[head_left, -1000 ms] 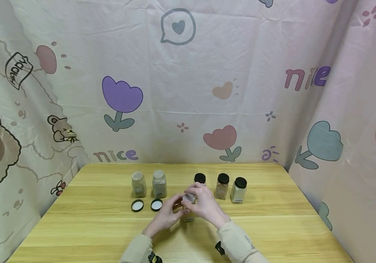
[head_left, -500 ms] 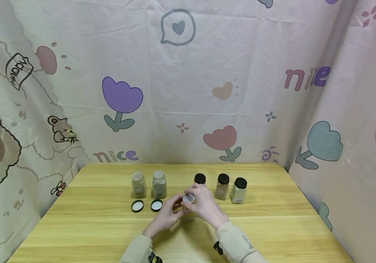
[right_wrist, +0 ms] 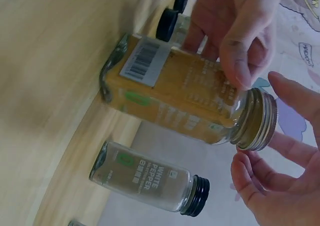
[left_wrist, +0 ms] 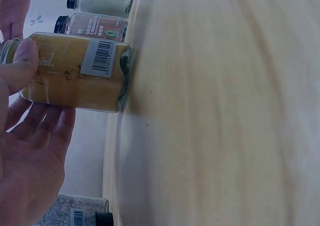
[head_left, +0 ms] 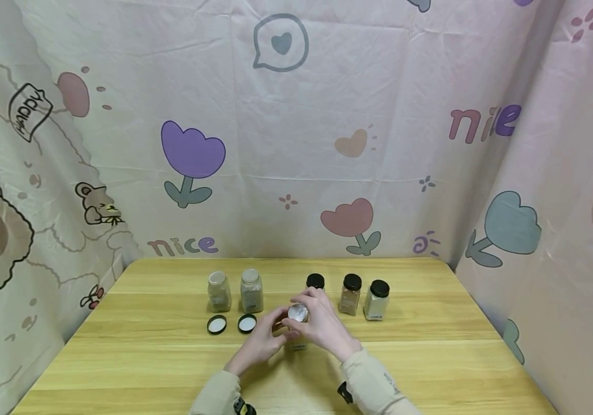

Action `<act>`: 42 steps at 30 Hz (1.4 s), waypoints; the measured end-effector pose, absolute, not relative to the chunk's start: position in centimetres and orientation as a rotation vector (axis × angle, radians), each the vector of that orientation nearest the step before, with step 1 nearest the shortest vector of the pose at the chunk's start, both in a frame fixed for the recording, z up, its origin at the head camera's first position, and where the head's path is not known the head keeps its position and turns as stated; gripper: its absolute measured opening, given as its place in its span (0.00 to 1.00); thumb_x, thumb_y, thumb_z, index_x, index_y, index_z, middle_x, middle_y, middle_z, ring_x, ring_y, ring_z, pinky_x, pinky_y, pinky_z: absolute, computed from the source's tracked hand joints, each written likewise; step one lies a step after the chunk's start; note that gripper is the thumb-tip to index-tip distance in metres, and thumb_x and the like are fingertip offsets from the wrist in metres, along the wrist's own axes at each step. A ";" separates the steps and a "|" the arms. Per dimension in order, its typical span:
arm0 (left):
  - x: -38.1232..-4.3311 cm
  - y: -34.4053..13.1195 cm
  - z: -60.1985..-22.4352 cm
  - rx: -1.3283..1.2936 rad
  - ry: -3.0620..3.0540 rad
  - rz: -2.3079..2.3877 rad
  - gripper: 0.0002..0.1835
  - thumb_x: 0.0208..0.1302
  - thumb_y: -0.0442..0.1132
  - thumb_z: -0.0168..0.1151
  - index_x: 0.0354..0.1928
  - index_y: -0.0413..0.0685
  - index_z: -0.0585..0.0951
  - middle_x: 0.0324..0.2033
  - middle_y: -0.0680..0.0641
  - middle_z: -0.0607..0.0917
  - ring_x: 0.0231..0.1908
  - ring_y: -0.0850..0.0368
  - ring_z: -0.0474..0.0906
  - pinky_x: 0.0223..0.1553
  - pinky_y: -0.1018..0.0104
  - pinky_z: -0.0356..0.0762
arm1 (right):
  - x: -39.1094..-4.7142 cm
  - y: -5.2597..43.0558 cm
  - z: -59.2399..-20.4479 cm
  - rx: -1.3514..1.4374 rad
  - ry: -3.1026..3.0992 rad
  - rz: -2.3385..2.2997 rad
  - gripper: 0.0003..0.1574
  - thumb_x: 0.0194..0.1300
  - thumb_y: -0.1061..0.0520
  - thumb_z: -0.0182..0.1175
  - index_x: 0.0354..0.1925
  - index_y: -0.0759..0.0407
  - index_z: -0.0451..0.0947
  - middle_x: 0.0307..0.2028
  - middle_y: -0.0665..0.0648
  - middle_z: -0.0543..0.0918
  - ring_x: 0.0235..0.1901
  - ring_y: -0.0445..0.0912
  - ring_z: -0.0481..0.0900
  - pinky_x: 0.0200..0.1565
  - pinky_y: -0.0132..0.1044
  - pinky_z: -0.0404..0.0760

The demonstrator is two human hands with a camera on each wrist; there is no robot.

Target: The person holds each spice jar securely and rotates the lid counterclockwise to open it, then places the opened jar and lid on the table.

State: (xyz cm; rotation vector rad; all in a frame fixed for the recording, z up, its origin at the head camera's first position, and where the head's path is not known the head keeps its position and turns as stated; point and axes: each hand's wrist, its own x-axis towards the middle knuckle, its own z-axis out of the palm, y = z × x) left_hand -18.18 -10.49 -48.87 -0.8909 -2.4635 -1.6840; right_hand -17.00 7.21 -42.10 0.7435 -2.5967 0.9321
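Observation:
A square spice jar of orange-yellow powder stands upright on the table, its black lid off. A silvery round top shows at its mouth. My left hand holds the jar's body, thumb on the near side and fingers behind, as the left wrist view shows. My right hand has its thumb and fingers curled around the jar's rim; in the right wrist view they sit at the threaded metallic-looking neck. Whether the silvery top is a seal being loosened I cannot tell.
Two lidless jars stand left, with black lids lying upturned before them. Black-capped jars stand behind and right: one partly hidden, a ground cinnamon jar and a pale one. A patterned curtain hangs behind.
The jar and my left hand stay in place. My right hand's fingers shift slightly at the rim, and the jar's top now looks brighter and more silvery.

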 end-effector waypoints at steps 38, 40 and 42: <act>-18.2 -10.5 -48.9 -0.907 -2.429 -1.726 0.24 0.64 0.29 0.65 0.61 0.32 0.73 0.59 0.32 0.80 0.60 0.34 0.77 0.66 0.51 0.78 | -17.2 7.2 -41.9 0.776 -2.629 0.917 0.19 0.55 0.58 0.74 0.47 0.59 0.86 0.43 0.53 0.84 0.45 0.48 0.80 0.55 0.48 0.79; -18.1 -10.5 -48.9 -0.903 -2.434 -1.726 0.24 0.65 0.28 0.65 0.61 0.33 0.73 0.59 0.32 0.80 0.61 0.34 0.77 0.66 0.51 0.78 | -17.1 7.3 -41.9 0.797 -2.637 0.941 0.20 0.55 0.60 0.73 0.48 0.58 0.86 0.44 0.54 0.84 0.46 0.48 0.80 0.57 0.51 0.78; -18.1 -10.5 -48.9 -0.895 -2.444 -1.722 0.24 0.65 0.29 0.65 0.62 0.33 0.73 0.59 0.33 0.80 0.61 0.34 0.77 0.66 0.51 0.77 | -17.1 7.3 -41.9 0.801 -2.636 0.948 0.21 0.55 0.60 0.73 0.49 0.59 0.85 0.46 0.54 0.83 0.47 0.49 0.79 0.59 0.52 0.77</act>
